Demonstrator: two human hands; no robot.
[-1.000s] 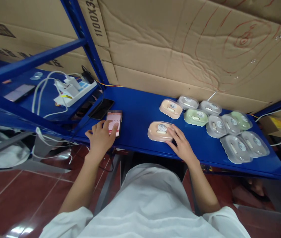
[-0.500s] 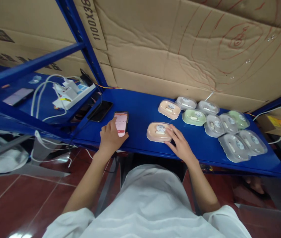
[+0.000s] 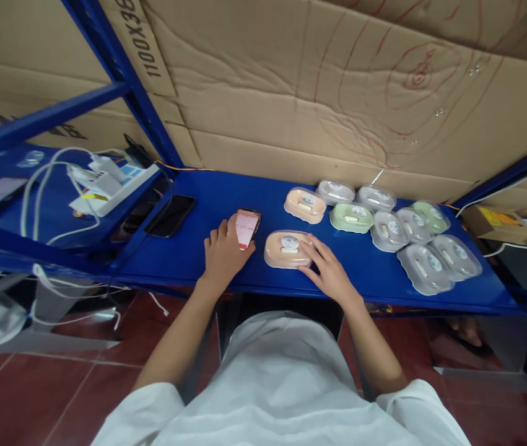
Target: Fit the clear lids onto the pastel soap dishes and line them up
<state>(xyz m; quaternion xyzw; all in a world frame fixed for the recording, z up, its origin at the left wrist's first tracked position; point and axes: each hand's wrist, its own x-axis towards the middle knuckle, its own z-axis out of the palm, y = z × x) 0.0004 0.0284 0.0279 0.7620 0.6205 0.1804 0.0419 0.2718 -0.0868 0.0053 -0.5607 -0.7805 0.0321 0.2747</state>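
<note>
My left hand [image 3: 225, 253] is wrapped round the left side of a phone [image 3: 247, 228] with a lit pink and white timer screen, which lies on the blue table [image 3: 189, 248]. My right hand [image 3: 326, 267] rests with fingers apart on the right end of a peach oval case [image 3: 287, 258]. This case has a clear cover, a round label and a small white bar on top. Behind it stands a second peach case [image 3: 301, 214]. A green case [image 3: 351, 227] is just to the right of that one.
Several grey cases [image 3: 425, 279] and another green case [image 3: 437, 224] stand on the right. A dark phone [image 3: 170, 215] and a white power strip [image 3: 124, 191] with cables are at the left. Cardboard [image 3: 254, 80] backs the table.
The view has shifted. My left hand has closed on the lit phone and moved it right, tilted, closer to the front peach case. My right hand stays on that case.
</note>
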